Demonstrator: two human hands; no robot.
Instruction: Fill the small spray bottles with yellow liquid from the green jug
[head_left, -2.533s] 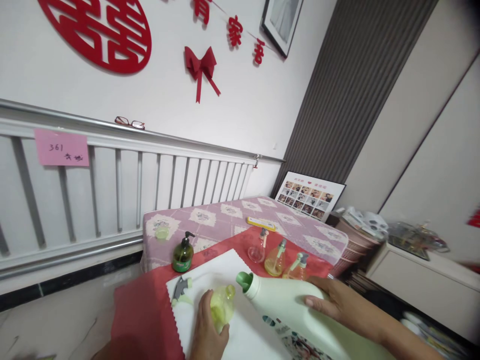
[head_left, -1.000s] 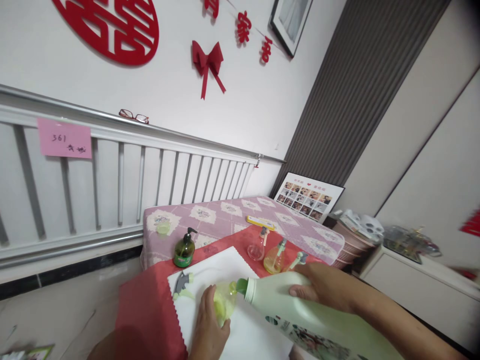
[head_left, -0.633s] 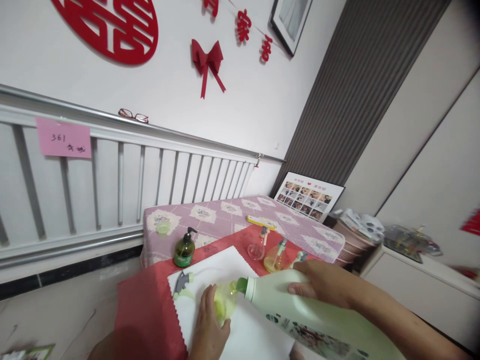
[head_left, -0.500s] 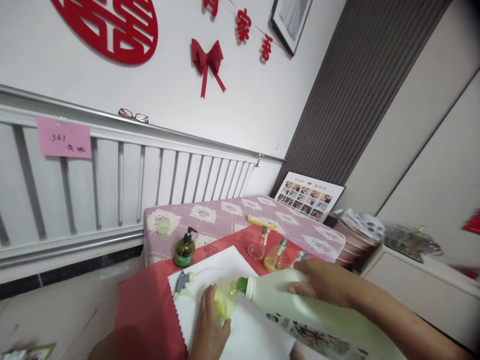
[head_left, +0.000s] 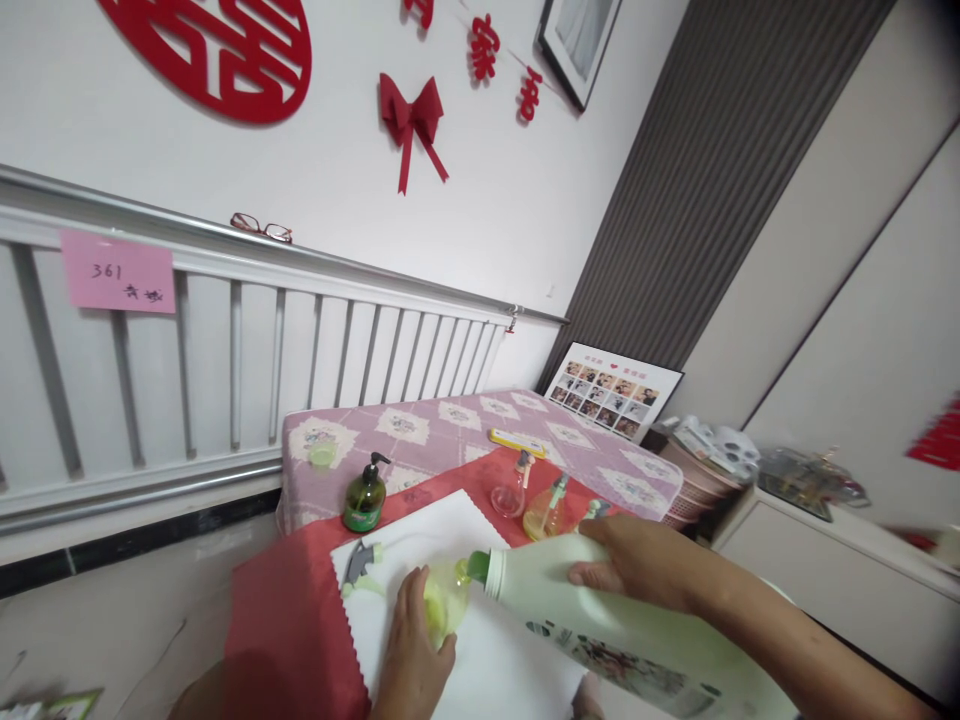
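Observation:
My left hand (head_left: 416, 640) wraps round a small clear spray bottle (head_left: 450, 597) without its head, tilted, with yellowish liquid inside. In my right hand (head_left: 637, 568) is a large pale green detergent jug (head_left: 600, 630), gripped from above and tipped to the left. The jug's green spout (head_left: 478, 567) meets the small bottle's mouth; the flow itself is hard to make out. A grey and pale green spray head (head_left: 363, 566) lies on the white sheet (head_left: 495, 670), left of my left hand.
A dark green pump bottle (head_left: 365, 495) stands behind the sheet on a red cloth (head_left: 277, 610). Spray bottles (head_left: 545, 512) stand at the right, one partly behind the jug. A pale green cup-like piece (head_left: 322, 454) and a yellow-edged box (head_left: 517, 443) rest on the patterned cover (head_left: 442, 420).
The whole view has shifted slightly. Both hands keep their holds, and the jug's spout stays at the small bottle's mouth.

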